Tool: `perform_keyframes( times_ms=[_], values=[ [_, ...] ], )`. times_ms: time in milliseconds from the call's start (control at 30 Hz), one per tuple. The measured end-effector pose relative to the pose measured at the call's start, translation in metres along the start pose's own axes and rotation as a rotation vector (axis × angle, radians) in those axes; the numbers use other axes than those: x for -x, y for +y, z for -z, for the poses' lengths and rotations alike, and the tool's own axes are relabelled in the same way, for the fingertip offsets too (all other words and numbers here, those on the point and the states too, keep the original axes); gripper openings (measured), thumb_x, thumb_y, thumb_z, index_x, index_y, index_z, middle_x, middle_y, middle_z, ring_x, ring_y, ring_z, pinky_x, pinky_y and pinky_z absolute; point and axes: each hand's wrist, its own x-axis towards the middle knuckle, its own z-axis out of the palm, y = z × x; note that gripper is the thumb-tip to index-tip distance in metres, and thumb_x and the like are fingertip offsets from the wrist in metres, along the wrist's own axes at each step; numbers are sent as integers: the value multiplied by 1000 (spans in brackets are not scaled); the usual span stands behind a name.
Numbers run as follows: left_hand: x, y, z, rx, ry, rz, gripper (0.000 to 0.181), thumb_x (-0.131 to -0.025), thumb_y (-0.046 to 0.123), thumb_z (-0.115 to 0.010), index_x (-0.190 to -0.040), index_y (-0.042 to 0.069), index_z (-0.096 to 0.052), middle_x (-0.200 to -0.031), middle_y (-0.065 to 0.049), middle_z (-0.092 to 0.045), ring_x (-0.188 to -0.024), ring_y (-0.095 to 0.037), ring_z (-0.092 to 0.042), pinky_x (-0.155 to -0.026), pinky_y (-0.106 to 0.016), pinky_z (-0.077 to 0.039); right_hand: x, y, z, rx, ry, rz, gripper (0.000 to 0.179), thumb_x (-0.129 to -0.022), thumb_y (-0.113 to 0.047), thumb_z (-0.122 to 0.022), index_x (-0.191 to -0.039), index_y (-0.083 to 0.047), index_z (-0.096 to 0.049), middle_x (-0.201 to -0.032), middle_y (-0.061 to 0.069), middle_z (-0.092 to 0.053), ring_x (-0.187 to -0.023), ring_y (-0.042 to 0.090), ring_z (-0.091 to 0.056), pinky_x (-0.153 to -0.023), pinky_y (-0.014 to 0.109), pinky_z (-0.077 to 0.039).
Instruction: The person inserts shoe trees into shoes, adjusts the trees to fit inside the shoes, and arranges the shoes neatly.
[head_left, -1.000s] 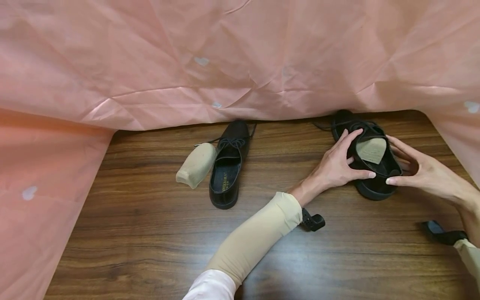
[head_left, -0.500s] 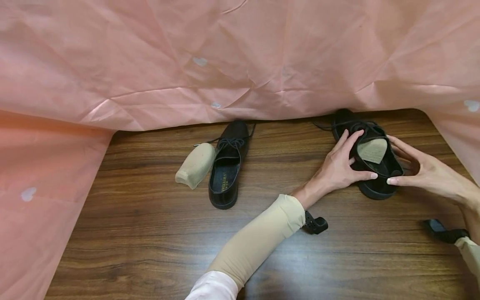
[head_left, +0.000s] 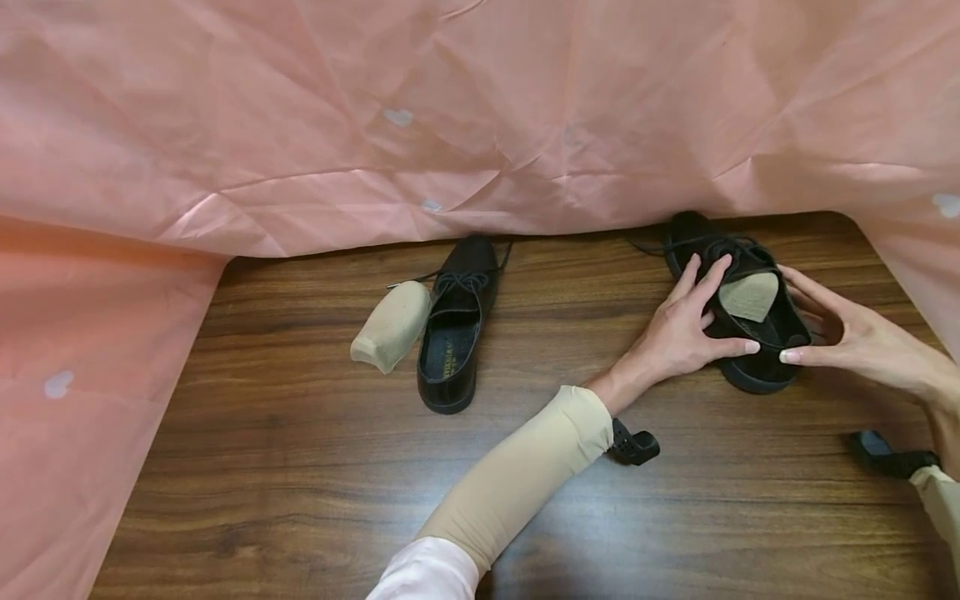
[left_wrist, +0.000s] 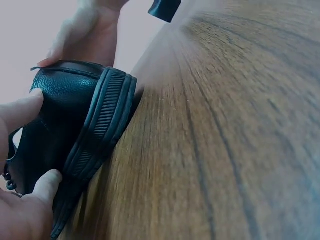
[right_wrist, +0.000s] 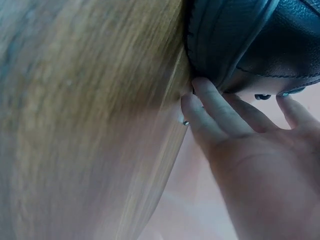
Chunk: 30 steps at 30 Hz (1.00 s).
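Observation:
On the right of the head view stands a black lace-up shoe (head_left: 759,368) with a beige shoe filler (head_left: 750,296) inside its opening. My left hand (head_left: 675,329) grips its left side, thumb at the heel collar and fingers by the laces. From the other side my right hand (head_left: 862,333) holds it, thumb at the back rim and fingers along the right wall. The left wrist view shows the ridged sole (left_wrist: 102,122) close along the wooden surface. In the right wrist view, fingertips (right_wrist: 207,90) meet the shoe's lower edge.
A second black shoe (head_left: 447,392) with tied laces stands left of centre. Against its left side lies another beige shoe filler (head_left: 392,327). Pink cloth (head_left: 480,125) hangs along the back and sides of the wooden surface (head_left: 300,483), close to both toes.
The held shoe's heel has shifted slightly to the right, with both hands moving along with it. Their hold looks the same. The other shoe and the loose filler stay in place.

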Motion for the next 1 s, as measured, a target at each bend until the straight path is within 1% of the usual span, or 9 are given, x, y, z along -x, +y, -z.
perform_keyframes(
  times_ms=[133,267,367,567,700,800,900,933,1000],
  values=[
    [-2,2,-1,3,-23,11,105,-82,24,-83,-159,36,-13,-164,2,7,-135,1,-37,-90,-5,-41,0,2,3,22,-16,-15,104,-90,1,-69,-160,-36,-1,-161,-5,-12,-113,-21,-32,-81,-2,-33],
    [-1,1,-1,19,-16,12,105,-83,23,-82,-159,38,-11,-164,3,8,-135,1,-37,-91,-5,-41,-2,3,4,-11,-36,-8,103,-91,2,-67,-160,-36,-1,-162,-5,-11,-116,-19,-32,-81,0,-34],
    [-2,0,0,29,-21,10,105,-83,23,-82,-159,39,-10,-164,4,9,-135,1,-36,-91,-5,-40,-3,4,3,-32,-39,3,102,-91,4,-66,-160,-35,-1,-161,-8,-12,-118,-18,-32,-82,0,-34],
    [-4,1,-1,50,-32,-39,102,-84,19,-81,-160,34,-14,-165,1,8,-137,-1,-34,-91,-6,-41,0,5,3,-56,-25,37,102,-90,8,-63,-161,-33,-2,-160,-13,-13,-129,-16,-24,-89,4,-30],
    [-4,2,2,-28,-50,-54,102,-86,22,-79,-160,32,-10,-165,-3,8,-137,-2,-35,-90,-6,-42,0,1,2,-88,-37,58,102,-90,10,-61,-160,-33,-1,-163,-10,-10,-134,-13,-19,-92,4,-28],
    [-3,3,6,-154,-60,-55,103,-87,32,-77,-160,35,-4,-165,-3,8,-143,-6,-26,-101,-12,-38,0,-4,1,-102,-32,70,102,-90,11,-60,-161,-33,-1,-163,-6,-12,-135,-10,-21,-92,5,-29],
    [0,2,10,-247,-64,-44,107,-87,40,-76,-159,38,2,-165,-2,7,-146,-9,-18,-108,-17,-30,1,-9,-4,-86,-16,40,99,-93,6,-59,-160,-35,1,-164,-5,-9,-134,-12,-19,-92,4,-26],
    [2,2,11,-259,-69,-45,107,-86,42,-76,-159,38,3,-165,-2,7,-147,-10,-14,-111,-19,-27,1,-11,-5,-78,-7,27,97,-94,4,-59,-160,-36,1,-164,-2,-8,-133,-12,-19,-92,3,-25],
    [5,1,11,-262,-83,-42,110,-85,43,-77,-159,39,4,-165,-3,7,-147,-11,-14,-111,-20,-26,3,-14,-9,-68,9,-4,95,-96,0,-58,-159,-38,2,-165,1,-3,-132,-14,-17,-92,1,-22]
  ],
)
